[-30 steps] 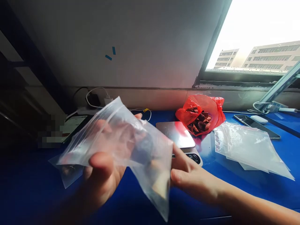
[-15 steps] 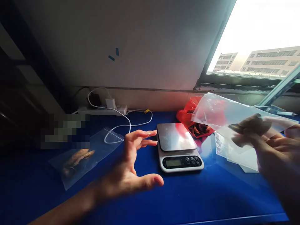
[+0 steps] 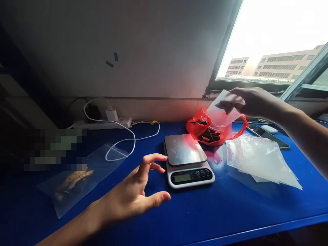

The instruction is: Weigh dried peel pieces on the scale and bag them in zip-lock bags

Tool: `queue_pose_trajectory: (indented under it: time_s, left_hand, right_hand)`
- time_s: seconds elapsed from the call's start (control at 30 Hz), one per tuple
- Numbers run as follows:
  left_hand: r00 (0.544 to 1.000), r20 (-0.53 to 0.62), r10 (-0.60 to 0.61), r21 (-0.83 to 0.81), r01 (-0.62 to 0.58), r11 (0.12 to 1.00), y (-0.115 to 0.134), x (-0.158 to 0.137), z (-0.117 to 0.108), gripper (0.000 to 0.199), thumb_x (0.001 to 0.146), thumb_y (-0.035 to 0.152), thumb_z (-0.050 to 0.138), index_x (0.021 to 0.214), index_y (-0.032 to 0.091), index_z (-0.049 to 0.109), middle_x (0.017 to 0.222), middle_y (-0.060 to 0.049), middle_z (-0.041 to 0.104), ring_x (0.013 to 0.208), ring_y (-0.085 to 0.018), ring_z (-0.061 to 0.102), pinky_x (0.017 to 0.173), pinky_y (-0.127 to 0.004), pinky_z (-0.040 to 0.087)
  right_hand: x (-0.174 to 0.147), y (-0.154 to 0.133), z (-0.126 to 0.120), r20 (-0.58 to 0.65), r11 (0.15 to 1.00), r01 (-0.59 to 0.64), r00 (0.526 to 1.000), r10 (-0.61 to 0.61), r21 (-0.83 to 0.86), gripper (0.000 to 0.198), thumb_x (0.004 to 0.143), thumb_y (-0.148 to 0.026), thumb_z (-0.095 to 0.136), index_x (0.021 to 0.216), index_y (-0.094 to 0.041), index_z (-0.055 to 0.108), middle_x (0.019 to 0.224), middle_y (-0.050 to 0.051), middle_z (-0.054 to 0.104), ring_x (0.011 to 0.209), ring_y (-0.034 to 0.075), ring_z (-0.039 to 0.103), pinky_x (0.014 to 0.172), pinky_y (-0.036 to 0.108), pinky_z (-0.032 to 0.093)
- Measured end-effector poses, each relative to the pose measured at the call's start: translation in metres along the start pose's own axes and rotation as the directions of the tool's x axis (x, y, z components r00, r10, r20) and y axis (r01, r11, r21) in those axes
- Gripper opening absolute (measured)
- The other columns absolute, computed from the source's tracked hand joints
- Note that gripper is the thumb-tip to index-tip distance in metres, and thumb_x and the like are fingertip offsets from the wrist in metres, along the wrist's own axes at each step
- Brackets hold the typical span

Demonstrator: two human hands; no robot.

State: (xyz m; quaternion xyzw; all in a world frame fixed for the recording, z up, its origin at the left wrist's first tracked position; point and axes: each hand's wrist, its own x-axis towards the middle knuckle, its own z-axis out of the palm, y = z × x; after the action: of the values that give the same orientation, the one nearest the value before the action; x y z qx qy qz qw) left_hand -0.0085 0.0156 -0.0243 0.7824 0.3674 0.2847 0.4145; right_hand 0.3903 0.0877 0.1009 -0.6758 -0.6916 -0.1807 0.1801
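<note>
My left hand (image 3: 138, 188) hovers over the blue table with thumb and fingers apart, holding nothing. Its fingertips reach the left edge of a white kitchen scale (image 3: 191, 177), whose steel plate is bare. Above a red plastic bag (image 3: 230, 136), my right hand (image 3: 246, 99) grips a clear plastic bag (image 3: 217, 114). A dark shape shows through the clear plastic; I cannot tell whether it is fingers or contents. Dark brown dried pieces (image 3: 210, 135) lie inside the red bag. To the left, a flat clear bag (image 3: 64, 203) holds light brown dried pieces (image 3: 77, 179).
A stack of clear bags (image 3: 261, 160) lies to the right of the scale. Behind it are a phone-like dark slab (image 3: 271, 135) and a white rounded case (image 3: 269, 129). A white cable (image 3: 134, 136) loops from a power strip (image 3: 125, 121) by the wall.
My right hand has moved left and back, carrying the clear bag over the red bag. The stack of bags now shows fully. My left hand stays spread beside the scale; the view has shifted slightly.
</note>
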Motion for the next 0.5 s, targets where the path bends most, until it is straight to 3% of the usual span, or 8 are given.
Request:
queue_pose_trajectory:
  time_s: [0.1, 0.2, 0.33, 0.5]
  left_hand:
    - [0.999, 0.011, -0.045, 0.054, 0.044, 0.998, 0.004, -0.003, -0.002, 0.06, 0.086, 0.045, 0.074, 0.137, 0.044, 0.042, 0.132, -0.007, 0.056, 0.105, -0.026, 0.066, 0.047, -0.018, 0.043]
    - [0.999, 0.049, -0.013, 0.117, 0.008, 0.993, 0.005, -0.004, -0.005, 0.058, 0.088, 0.045, 0.072, 0.138, 0.044, 0.041, 0.125, -0.005, 0.059, 0.091, -0.022, 0.068, 0.051, -0.021, 0.049]
    - [0.992, 0.113, 0.061, 0.182, -0.081, 0.98, 0.005, -0.005, -0.009, 0.057, 0.09, 0.044, 0.07, 0.138, 0.045, 0.039, 0.13, -0.005, 0.057, 0.089, -0.02, 0.068, 0.052, -0.021, 0.052]
    - [0.979, 0.142, 0.147, 0.226, -0.176, 0.958, 0.009, -0.003, -0.009, 0.055, 0.091, 0.038, 0.069, 0.136, 0.046, 0.038, 0.138, -0.003, 0.055, 0.099, -0.021, 0.067, 0.062, -0.022, 0.056]
  right_hand:
    - [0.025, -0.005, -0.006, 0.094, 0.999, 0.002, 0.996, 0.002, -0.039, 0.037, 0.087, -0.008, 0.049, 0.112, -0.006, 0.075, 0.087, 0.008, 0.075, 0.069, 0.008, 0.056, 0.072, 0.031, 0.04]
    - [0.035, -0.01, -0.012, 0.061, 0.996, -0.043, 0.997, 0.048, -0.073, 0.037, 0.087, -0.012, 0.045, 0.098, 0.0, 0.078, 0.073, 0.006, 0.071, 0.067, 0.009, 0.056, 0.07, 0.034, 0.038]
    - [0.038, -0.013, -0.013, -0.05, 0.991, -0.066, 0.997, 0.06, -0.118, 0.035, 0.089, -0.015, 0.053, 0.111, -0.002, 0.076, 0.097, 0.015, 0.075, 0.086, 0.016, 0.061, 0.074, 0.035, 0.037]
    - [0.033, -0.012, -0.005, -0.067, 0.988, -0.061, 0.996, 0.052, -0.143, 0.025, 0.091, -0.023, 0.062, 0.109, -0.017, 0.078, 0.105, 0.011, 0.075, 0.08, 0.015, 0.057, 0.067, 0.032, 0.032]
